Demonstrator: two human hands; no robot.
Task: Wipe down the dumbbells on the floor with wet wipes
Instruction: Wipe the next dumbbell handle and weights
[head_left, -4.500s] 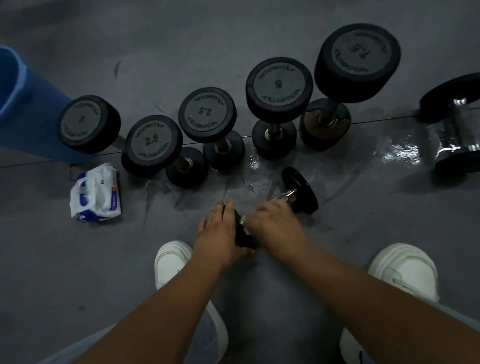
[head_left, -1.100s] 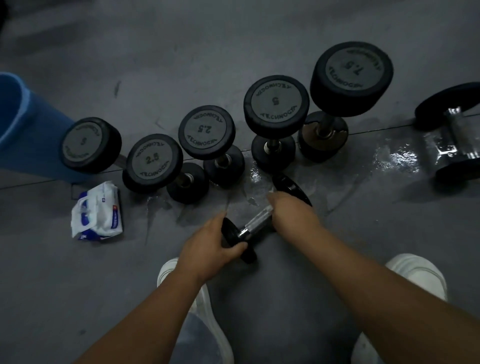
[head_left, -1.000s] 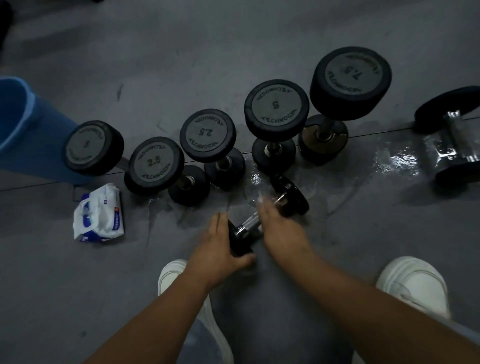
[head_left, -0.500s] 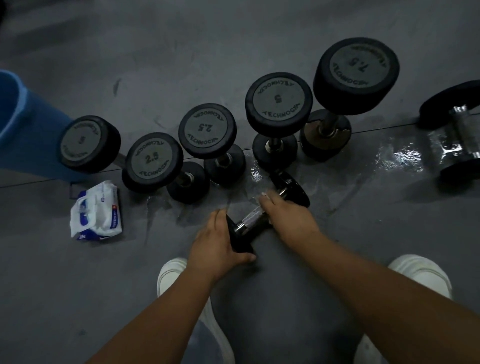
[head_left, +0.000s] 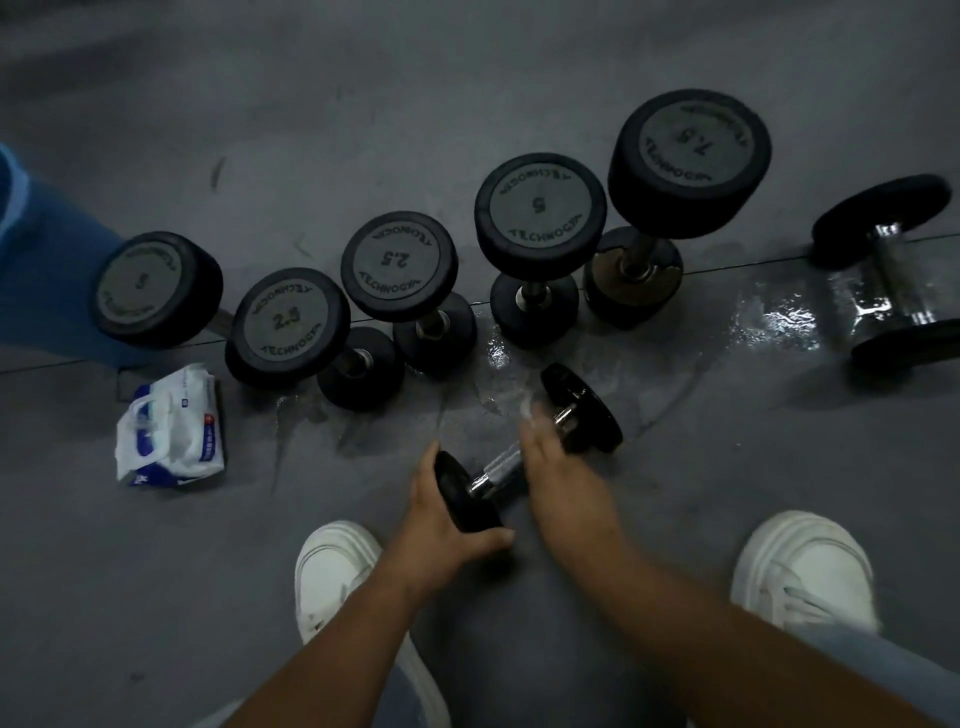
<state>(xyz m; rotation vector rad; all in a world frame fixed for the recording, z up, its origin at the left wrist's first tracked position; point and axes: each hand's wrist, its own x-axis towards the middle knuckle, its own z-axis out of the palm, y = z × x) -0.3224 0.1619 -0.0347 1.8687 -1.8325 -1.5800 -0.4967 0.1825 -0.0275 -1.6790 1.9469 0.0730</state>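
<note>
A small black dumbbell (head_left: 584, 410) with a chrome handle lies on the grey floor in front of me. My left hand (head_left: 441, 525) grips its near black end. My right hand (head_left: 561, 478) wraps over the chrome handle near the far end, with a bit of white wet wipe (head_left: 527, 410) showing at the fingertips. Several black dumbbells stand upright in a row behind: two marked 2.5 (head_left: 288, 325) (head_left: 397, 265), one marked 5 (head_left: 540, 208), one marked 7.5 (head_left: 688, 161). A pack of wet wipes (head_left: 171, 428) lies at the left.
Another dumbbell (head_left: 893, 270) lies on its side at the far right beside a wet shiny patch of floor (head_left: 779, 322). A blue container (head_left: 47, 270) stands at the far left. My white shoes (head_left: 337, 577) (head_left: 805, 571) flank the small dumbbell.
My right hand has slid back and forth along the chrome handle and now sits near the far end. My left hand keeps its hold on the near end.
</note>
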